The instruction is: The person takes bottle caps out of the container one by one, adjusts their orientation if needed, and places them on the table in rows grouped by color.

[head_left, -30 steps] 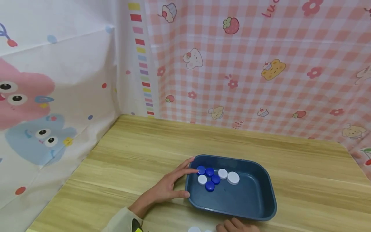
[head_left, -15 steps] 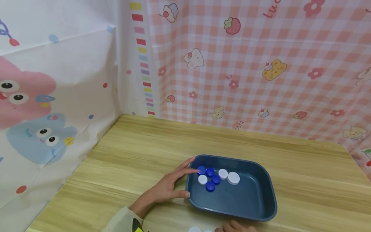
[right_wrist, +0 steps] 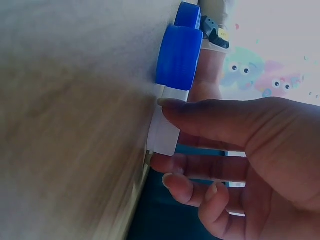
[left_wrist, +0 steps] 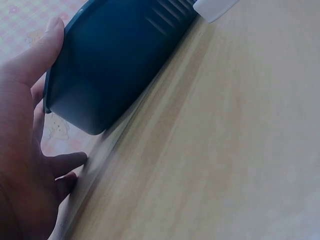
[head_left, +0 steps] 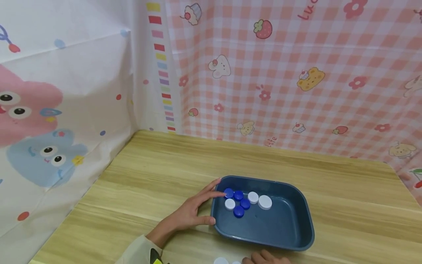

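Observation:
In the head view a dark blue tray (head_left: 273,234) holds several blue bottle caps (head_left: 239,211) and white bottle caps (head_left: 265,202). My left hand (head_left: 188,212) grips its left end, the thumb at the rim and the index finger reaching over beside a blue cap; the left wrist view shows the thumb against the tray wall (left_wrist: 115,60). Below the tray's front edge, my right hand (head_left: 267,257) is partly cut off. In the right wrist view that hand (right_wrist: 250,145) pinches a white bottle cap (right_wrist: 165,132) between thumb and index finger, low at the tabletop.
Outside the tray lie white caps (head_left: 221,260) at the head view's bottom edge. Blue caps (right_wrist: 180,57) stand close beyond the pinched one in the right wrist view. Wood-grain tabletop (head_left: 148,165) surrounds the tray, with patterned cloth (head_left: 280,55) behind it.
My right hand has slid slightly left, closer to the white caps at the bottom edge. The left hand, the tray and the caps inside have stayed put.

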Motion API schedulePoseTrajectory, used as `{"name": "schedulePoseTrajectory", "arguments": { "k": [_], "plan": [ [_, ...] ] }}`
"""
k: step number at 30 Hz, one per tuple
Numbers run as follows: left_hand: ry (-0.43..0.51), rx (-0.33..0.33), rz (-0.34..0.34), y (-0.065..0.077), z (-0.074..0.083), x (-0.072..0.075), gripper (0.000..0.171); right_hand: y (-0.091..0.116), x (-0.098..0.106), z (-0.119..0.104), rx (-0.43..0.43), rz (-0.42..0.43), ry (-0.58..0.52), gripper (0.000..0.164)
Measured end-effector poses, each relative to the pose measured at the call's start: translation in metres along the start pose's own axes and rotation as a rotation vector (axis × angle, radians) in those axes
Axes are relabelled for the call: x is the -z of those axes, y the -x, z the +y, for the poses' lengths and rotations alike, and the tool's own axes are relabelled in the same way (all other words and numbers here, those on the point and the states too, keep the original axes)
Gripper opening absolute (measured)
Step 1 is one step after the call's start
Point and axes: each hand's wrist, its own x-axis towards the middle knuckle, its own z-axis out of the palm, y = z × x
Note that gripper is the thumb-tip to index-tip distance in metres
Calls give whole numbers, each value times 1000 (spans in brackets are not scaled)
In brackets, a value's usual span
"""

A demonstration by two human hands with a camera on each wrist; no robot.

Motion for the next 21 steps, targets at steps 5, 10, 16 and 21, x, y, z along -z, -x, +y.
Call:
{"name": "schedulePoseTrajectory", "arguments": {
  "k": [5,10,16,21],
  "plan": [
    [1,-2,1,1,-1,0,68,0,-2,0,1,18,5,42],
    [2,-9,2,0,-2,0,68,0,-3,0,7,34,11,41],
    [-2,-17,4,0,-2,0,68,2,-1,-1,-6,50,16,44],
    [1,-24,4,0,-2,0,68,4,-3,-2,-15,66,40,45]
  ]
}}
